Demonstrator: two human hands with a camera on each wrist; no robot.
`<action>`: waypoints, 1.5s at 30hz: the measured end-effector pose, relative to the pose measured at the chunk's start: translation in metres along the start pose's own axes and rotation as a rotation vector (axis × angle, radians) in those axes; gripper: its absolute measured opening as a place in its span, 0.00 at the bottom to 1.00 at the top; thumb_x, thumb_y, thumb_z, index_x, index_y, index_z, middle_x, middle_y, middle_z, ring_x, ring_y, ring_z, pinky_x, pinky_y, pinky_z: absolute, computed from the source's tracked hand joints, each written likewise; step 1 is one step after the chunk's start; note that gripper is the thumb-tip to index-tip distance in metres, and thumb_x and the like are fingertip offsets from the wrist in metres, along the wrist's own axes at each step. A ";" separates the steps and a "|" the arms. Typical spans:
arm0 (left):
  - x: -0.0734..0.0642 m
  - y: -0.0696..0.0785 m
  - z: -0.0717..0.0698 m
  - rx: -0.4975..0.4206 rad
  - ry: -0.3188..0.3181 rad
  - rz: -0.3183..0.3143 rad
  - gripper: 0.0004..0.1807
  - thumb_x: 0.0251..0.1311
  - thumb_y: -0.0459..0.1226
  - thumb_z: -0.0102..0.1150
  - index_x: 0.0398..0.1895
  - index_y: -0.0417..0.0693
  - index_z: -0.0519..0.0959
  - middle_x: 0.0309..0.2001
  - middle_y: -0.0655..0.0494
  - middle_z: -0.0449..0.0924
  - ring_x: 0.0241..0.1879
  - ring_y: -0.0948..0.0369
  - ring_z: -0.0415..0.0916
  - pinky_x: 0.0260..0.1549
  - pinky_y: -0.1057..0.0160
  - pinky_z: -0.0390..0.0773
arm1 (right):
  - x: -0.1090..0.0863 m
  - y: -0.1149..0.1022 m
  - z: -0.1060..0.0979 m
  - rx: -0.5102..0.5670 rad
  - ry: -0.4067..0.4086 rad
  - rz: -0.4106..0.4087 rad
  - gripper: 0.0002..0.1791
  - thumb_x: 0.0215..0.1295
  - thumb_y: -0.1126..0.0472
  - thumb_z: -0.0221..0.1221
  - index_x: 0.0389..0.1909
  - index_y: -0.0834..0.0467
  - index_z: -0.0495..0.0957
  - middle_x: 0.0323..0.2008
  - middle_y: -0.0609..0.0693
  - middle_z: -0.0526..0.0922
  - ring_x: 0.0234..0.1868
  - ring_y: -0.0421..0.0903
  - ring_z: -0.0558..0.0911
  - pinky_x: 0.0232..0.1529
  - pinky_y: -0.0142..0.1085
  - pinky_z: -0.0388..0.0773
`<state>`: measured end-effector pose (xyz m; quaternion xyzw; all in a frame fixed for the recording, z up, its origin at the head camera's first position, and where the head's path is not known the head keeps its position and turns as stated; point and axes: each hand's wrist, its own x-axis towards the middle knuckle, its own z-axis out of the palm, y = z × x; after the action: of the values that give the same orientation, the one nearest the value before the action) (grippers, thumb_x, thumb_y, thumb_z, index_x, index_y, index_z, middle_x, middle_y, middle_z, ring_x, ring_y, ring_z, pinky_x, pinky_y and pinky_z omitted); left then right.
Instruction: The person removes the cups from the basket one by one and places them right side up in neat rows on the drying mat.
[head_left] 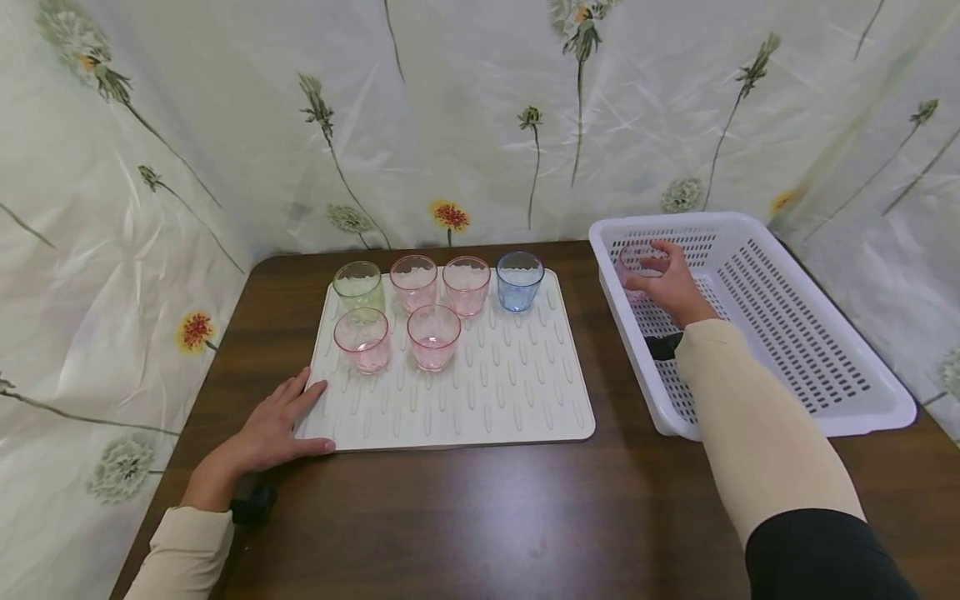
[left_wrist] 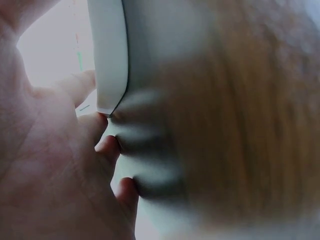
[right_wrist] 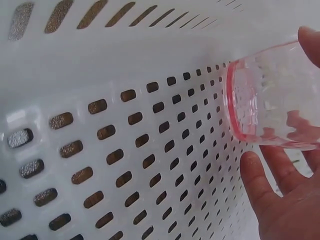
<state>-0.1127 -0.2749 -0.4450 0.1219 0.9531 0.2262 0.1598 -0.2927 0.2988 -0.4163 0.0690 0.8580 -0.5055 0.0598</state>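
Note:
In the head view my right hand [head_left: 675, 287] reaches into the white plastic basket [head_left: 675, 222], its thumb and fingers round a clear pink glass [head_left: 632, 268]. The right wrist view shows that glass lying sideways, its red rim near the perforated basket surface. My left hand [head_left: 266, 427] rests with spread fingers on the left edge of the white ridged drying mat [head_left: 517, 400]. On the mat stand a green glass [head_left: 358, 287], a blue glass [head_left: 519, 285] and several pink glasses [head_left: 435, 340]. The left wrist view shows fingertips [left_wrist: 127, 190] at the mat's side.
A dark brown wooden table [head_left: 465, 517] carries the mat on the left and the basket on the right. Behind and to the sides hangs a pale curtain [head_left: 450, 125] with dandelion prints. Black straps sit at both wrists.

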 end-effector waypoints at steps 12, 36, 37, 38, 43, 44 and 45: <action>0.000 0.001 0.000 0.003 -0.006 -0.003 0.55 0.52 0.57 0.68 0.76 0.40 0.56 0.78 0.31 0.40 0.75 0.30 0.40 0.68 0.27 0.47 | 0.002 0.005 -0.001 0.024 -0.005 0.021 0.54 0.66 0.56 0.64 0.78 0.48 0.34 0.79 0.62 0.50 0.75 0.67 0.59 0.72 0.67 0.54; 0.000 0.002 0.001 0.010 -0.014 -0.010 0.54 0.52 0.56 0.69 0.76 0.39 0.56 0.78 0.30 0.40 0.74 0.30 0.40 0.67 0.27 0.47 | -0.018 -0.063 -0.017 -0.059 0.090 -0.072 0.50 0.67 0.51 0.62 0.80 0.47 0.38 0.78 0.61 0.55 0.76 0.62 0.59 0.73 0.60 0.60; 0.000 0.002 0.001 0.007 -0.015 -0.010 0.55 0.52 0.56 0.69 0.76 0.39 0.56 0.78 0.30 0.40 0.74 0.30 0.40 0.67 0.26 0.47 | -0.021 -0.070 -0.017 -0.056 0.118 -0.085 0.50 0.67 0.51 0.62 0.80 0.45 0.39 0.78 0.59 0.56 0.76 0.60 0.59 0.73 0.58 0.61; 0.000 0.003 0.001 0.002 -0.016 -0.010 0.55 0.52 0.56 0.69 0.76 0.39 0.56 0.78 0.30 0.40 0.75 0.30 0.40 0.67 0.26 0.47 | -0.023 -0.076 -0.016 -0.048 0.144 -0.100 0.49 0.67 0.50 0.62 0.79 0.43 0.41 0.78 0.57 0.57 0.76 0.58 0.59 0.73 0.56 0.62; 0.001 0.002 0.001 -0.007 -0.021 -0.021 0.55 0.51 0.57 0.69 0.76 0.39 0.55 0.79 0.31 0.38 0.75 0.30 0.38 0.68 0.27 0.45 | -0.038 -0.112 -0.011 0.012 0.209 -0.160 0.46 0.65 0.50 0.63 0.77 0.37 0.45 0.76 0.51 0.60 0.76 0.52 0.60 0.74 0.50 0.63; 0.001 0.003 0.000 -0.006 -0.023 -0.023 0.55 0.51 0.57 0.69 0.77 0.39 0.55 0.79 0.31 0.38 0.75 0.31 0.38 0.69 0.27 0.45 | -0.042 -0.119 -0.009 0.028 0.213 -0.171 0.46 0.65 0.50 0.63 0.77 0.36 0.45 0.76 0.51 0.61 0.75 0.51 0.60 0.74 0.49 0.64; 0.001 0.003 0.000 -0.002 -0.021 -0.020 0.55 0.52 0.57 0.69 0.76 0.39 0.55 0.79 0.31 0.38 0.75 0.31 0.38 0.69 0.27 0.45 | -0.045 -0.126 -0.007 0.042 0.214 -0.181 0.46 0.64 0.50 0.63 0.77 0.36 0.46 0.76 0.51 0.62 0.75 0.50 0.61 0.73 0.48 0.64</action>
<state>-0.1131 -0.2722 -0.4440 0.1146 0.9523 0.2244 0.1724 -0.2710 0.2421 -0.2973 0.0461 0.8514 -0.5165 -0.0791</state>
